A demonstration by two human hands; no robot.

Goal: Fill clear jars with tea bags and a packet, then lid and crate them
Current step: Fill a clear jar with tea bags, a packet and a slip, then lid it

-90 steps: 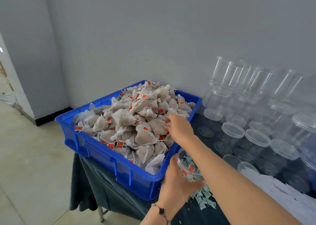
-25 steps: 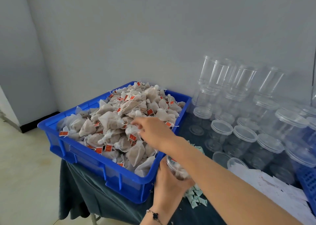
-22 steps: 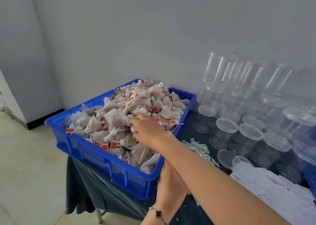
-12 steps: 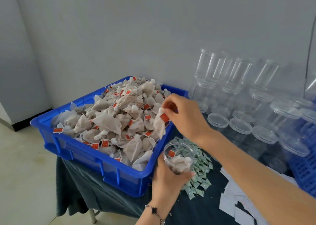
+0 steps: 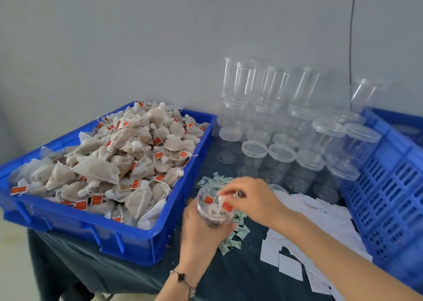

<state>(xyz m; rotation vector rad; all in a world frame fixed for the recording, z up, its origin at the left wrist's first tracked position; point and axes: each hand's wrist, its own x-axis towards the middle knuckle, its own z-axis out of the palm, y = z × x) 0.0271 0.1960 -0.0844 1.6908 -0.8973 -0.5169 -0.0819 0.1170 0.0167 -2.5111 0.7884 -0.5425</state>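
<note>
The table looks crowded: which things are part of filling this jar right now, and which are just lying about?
In use:
- clear jar, gripped by the left hand
- tea bag, pinched by the right hand at the jar's mouth
- blue tray heaped with tea bags
- small green packets

Lying about for now:
- lidded empty jars
- stacked jars
- white paper slips
- blue crate

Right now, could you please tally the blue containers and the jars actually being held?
Blue tray: 1, heaped with tea bags
Blue slotted crate: 1
Jar: 1, gripped by the left hand; the right hand pinches a tea bag at its mouth
Total: 3
</note>
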